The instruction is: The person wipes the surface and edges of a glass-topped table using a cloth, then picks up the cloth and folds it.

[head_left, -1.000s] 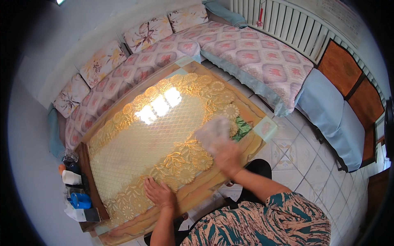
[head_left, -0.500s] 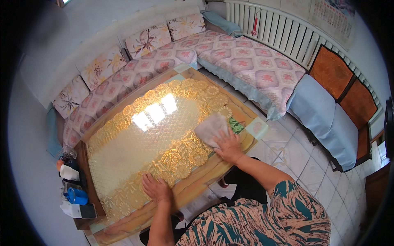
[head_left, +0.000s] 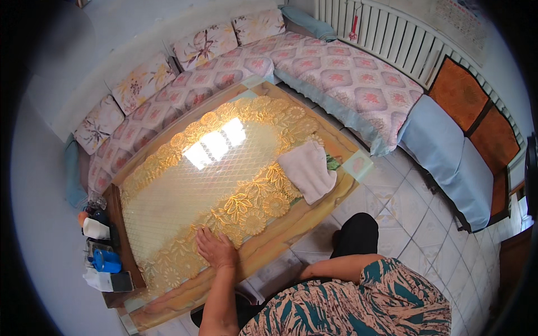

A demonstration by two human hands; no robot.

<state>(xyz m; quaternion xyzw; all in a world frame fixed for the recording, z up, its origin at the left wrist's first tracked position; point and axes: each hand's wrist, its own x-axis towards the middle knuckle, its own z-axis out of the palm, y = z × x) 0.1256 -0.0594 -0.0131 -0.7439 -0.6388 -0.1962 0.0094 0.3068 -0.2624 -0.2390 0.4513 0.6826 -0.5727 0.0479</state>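
Observation:
My left hand (head_left: 216,249) lies flat on the near edge of the gold lace tablecloth (head_left: 246,207), fingers spread and holding nothing. On the table's right corner rests a folded pinkish-grey cloth (head_left: 308,171), untouched by either hand. Part of a green leafy pattern (head_left: 332,163) shows beside the cloth. My right forearm (head_left: 339,267) is drawn back across my lap, below the table's near edge. Its hand (head_left: 304,273) is mostly hidden there, and its fingers cannot be made out.
A wooden tray (head_left: 124,246) at the table's left end stands beside a blue cup (head_left: 106,261), a white roll (head_left: 95,228) and other small items. Beyond the table runs a patterned corner sofa (head_left: 336,75) with floral cushions (head_left: 204,49). Blue-covered seats (head_left: 448,157) stand at right on the tiled floor (head_left: 386,193).
My right hand has let go of the cloth and drawn back from the table to my lap. The cloth stays on the corner. My left hand stays on the tablecloth.

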